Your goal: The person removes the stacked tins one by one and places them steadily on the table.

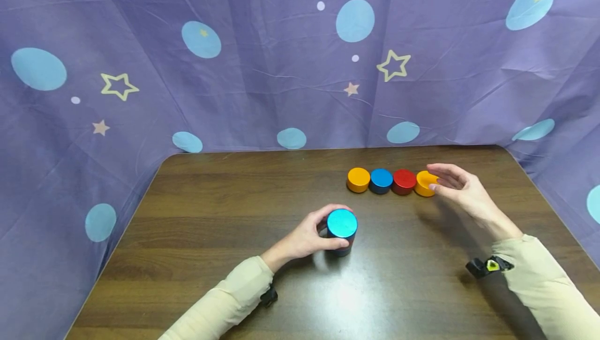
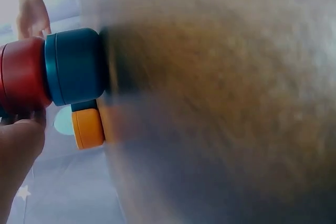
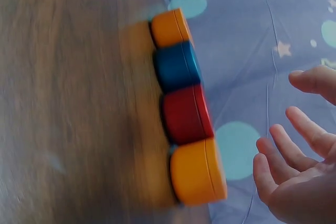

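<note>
Blue-and-red stack (image 1: 342, 224) upright, in front of row of four cylinders (image 1: 399, 183), toward row's left end. Likely stiff, slick; tiers may slip, best held round middle. Left hand (image 1: 307, 237) clamped round it. Right hand (image 1: 464, 192) holds nothing, fingers apart, near row's right end.

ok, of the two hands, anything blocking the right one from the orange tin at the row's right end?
Nothing visible stands between the right hand and that orange tin. The red tin sits on its other side, away from the hand.
</note>
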Demonstrator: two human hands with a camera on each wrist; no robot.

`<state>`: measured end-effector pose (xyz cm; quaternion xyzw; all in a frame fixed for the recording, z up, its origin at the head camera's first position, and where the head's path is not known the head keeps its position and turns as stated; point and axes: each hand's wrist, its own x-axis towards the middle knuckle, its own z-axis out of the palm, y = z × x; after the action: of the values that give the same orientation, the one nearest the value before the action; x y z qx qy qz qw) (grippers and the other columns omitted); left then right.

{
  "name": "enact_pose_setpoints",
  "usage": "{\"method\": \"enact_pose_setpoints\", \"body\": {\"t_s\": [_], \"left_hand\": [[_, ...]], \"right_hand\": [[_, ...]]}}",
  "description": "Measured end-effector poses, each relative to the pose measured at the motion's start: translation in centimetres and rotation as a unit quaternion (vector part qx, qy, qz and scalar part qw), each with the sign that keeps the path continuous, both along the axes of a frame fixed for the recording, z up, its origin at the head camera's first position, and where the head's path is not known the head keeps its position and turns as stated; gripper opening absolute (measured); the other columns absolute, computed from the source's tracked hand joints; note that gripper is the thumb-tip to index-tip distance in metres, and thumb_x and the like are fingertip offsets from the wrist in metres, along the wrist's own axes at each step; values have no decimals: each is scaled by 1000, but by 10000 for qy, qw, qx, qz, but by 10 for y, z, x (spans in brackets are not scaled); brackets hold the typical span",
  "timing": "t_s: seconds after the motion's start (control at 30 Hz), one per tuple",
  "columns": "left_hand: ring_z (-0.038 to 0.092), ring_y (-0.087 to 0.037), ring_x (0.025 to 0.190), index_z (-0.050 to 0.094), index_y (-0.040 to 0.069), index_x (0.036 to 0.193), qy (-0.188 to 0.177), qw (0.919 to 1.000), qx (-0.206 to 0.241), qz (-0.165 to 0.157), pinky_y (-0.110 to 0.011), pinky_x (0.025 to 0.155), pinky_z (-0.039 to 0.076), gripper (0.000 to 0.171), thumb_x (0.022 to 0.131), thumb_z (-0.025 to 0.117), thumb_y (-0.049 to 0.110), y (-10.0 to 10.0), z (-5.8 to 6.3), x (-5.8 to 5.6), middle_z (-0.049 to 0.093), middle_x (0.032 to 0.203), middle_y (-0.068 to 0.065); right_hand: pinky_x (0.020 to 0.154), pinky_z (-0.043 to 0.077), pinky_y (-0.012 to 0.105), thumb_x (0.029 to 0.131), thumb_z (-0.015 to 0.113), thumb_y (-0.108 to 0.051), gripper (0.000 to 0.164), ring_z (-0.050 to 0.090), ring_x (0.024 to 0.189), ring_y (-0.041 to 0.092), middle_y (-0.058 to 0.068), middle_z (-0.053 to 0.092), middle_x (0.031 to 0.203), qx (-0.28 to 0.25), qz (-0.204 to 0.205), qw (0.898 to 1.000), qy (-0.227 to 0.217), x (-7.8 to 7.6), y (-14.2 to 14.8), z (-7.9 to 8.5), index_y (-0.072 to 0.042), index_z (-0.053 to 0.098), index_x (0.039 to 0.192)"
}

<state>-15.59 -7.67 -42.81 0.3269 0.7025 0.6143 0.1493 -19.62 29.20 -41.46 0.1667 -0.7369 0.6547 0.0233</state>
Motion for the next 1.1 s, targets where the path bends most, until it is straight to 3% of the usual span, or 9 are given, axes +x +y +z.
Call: {"method": "enact_pose_setpoints", "body": {"t_s": [0.2, 0.43, 0.67, 0.9, 1.1], "left_hand": [[55, -17, 111, 48, -4, 134, -307, 9986, -423, 62, -33, 101, 40, 61, 80, 76, 0, -4, -7, 1, 59, 123, -15], [54, -19, 114, 46, -2, 136, -389, 9978, -541, -6, -32, 102, 39, 64, 80, 76, 3, -5, -8, -1, 58, 125, -14], [49, -20, 122, 42, -1, 140, -677, 9951, -639, -317, -32, 106, 35, 68, 82, 75, 2, -10, -11, -5, 54, 132, -12], [48, -12, 123, 43, 5, 143, -488, 9909, -1148, -504, -32, 107, 33, 69, 83, 76, 6, -13, -10, -9, 54, 134, -5], [50, -9, 119, 46, 7, 141, -196, 9864, -1553, -507, -31, 105, 35, 67, 82, 78, 13, -12, -6, -13, 57, 131, -3]], "right_hand": [[95, 43, 18, 87, 63, 11, 43, 58, 113, 10, -5, 62, 121, 45, 269, 9996, 51, 5, -16, 6, 11, 51, 128], [95, 43, 20, 85, 65, 12, 44, 58, 114, 12, -2, 62, 122, 197, 387, 9990, 123, 9, -29, 9, 13, 50, 127], [97, 42, 21, 85, 65, 12, 41, 57, 115, 11, 10, 58, 126, 428, 596, 9964, 422, 15, -40, 14, 11, 53, 124], [98, 42, 23, 85, 66, 10, 41, 57, 114, 9, -1, 61, 120, 611, 893, 9933, 397, 22, -55, 14, 11, 53, 124], [101, 39, 24, 84, 69, 7, 42, 54, 117, 12, 6, 60, 124, 851, 1273, 9869, 516, 26, -70, 13, 7, 55, 124]]}}
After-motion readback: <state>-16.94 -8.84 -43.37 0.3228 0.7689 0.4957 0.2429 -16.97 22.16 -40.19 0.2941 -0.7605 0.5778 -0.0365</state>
